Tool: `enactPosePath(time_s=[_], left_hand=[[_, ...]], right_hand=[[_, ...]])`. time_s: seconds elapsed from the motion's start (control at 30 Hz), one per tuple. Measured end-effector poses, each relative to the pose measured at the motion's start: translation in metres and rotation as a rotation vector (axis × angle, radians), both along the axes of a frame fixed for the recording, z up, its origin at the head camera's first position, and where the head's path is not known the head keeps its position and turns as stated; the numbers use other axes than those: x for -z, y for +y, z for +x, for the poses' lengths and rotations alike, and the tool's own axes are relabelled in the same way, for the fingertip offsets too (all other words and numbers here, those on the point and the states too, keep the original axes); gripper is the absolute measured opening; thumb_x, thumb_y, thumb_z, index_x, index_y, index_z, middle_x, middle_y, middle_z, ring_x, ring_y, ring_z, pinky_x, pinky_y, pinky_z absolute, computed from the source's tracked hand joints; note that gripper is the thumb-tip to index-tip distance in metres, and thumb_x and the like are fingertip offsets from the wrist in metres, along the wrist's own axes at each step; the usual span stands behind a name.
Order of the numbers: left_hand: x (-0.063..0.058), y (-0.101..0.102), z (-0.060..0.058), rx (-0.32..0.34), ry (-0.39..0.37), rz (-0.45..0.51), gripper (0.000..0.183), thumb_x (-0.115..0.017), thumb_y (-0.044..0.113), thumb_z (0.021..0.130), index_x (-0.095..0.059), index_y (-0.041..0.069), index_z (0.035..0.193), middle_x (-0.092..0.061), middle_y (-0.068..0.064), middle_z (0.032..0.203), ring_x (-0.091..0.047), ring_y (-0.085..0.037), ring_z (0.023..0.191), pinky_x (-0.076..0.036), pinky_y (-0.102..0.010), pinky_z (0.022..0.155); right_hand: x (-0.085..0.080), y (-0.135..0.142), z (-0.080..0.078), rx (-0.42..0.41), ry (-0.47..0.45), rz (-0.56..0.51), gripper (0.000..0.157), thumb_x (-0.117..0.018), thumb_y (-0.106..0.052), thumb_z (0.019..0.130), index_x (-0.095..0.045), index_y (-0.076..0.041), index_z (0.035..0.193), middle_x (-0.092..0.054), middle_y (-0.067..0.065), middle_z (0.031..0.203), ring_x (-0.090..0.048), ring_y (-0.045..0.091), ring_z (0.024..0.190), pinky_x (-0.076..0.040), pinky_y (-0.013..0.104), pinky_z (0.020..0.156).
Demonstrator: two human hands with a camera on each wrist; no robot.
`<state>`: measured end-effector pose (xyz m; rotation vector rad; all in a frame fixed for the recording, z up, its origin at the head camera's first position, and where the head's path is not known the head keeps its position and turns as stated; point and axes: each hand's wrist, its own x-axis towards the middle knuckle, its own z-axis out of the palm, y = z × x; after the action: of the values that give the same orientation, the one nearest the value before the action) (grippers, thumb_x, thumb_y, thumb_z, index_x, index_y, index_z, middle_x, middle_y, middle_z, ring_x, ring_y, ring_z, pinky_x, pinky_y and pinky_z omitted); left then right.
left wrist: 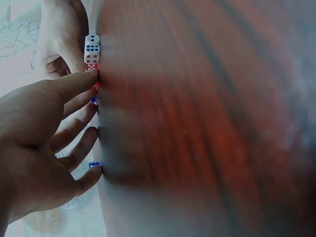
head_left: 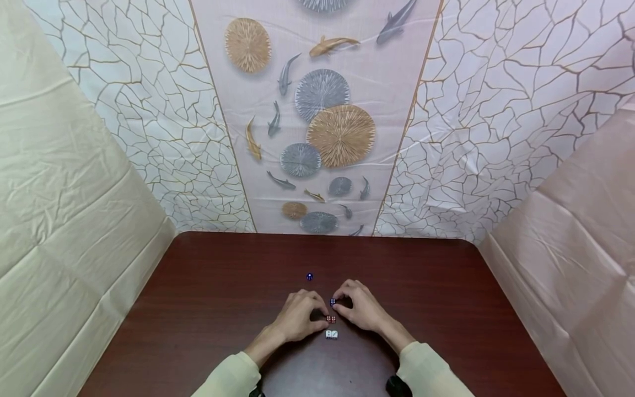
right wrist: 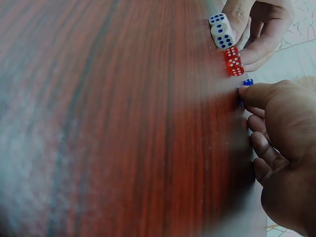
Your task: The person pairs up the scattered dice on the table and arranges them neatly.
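Two red dice (head_left: 331,319) sit side by side on the table, and the left hand (head_left: 297,317) has its thumb and index finger around the left one. In the left wrist view, the left thumb lies against a red die (left wrist: 91,67). The right hand (head_left: 364,309) pinches a blue die (head_left: 333,302) between thumb and index finger, just behind the red pair. Two white dice (head_left: 331,334) stand together in front of the red ones. Fingers partly hide the blue die (right wrist: 248,82) in the right wrist view.
Another blue die (head_left: 310,277) lies farther back, beyond the left hand. The dark reddish wood table (head_left: 223,275) ends at a patterned cloth backdrop (head_left: 317,138). Pale cloth panels (head_left: 74,209) flank it on both sides.
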<state>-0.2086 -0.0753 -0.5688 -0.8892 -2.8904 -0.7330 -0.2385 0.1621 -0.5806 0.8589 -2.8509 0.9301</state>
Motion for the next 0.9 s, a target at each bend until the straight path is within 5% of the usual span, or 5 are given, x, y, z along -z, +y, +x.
enactPosePath(time_s=[0.9], left_hand=[[-0.007,-0.029,-0.010,-0.005,0.012,0.068,0.016,-0.087,0.028,0.100,-0.087,0.017,0.113,-0.082,0.000,0.119,-0.075,-0.025,0.114,-0.059,-0.054,0.102]], right_hand=[[-0.001,0.000,0.002,0.004,-0.002,-0.010,0.013,-0.083,-0.020,0.104,-0.083,-0.017,0.116,-0.071,-0.005,0.113,-0.065,0.016,0.109,-0.057,0.038,0.095]])
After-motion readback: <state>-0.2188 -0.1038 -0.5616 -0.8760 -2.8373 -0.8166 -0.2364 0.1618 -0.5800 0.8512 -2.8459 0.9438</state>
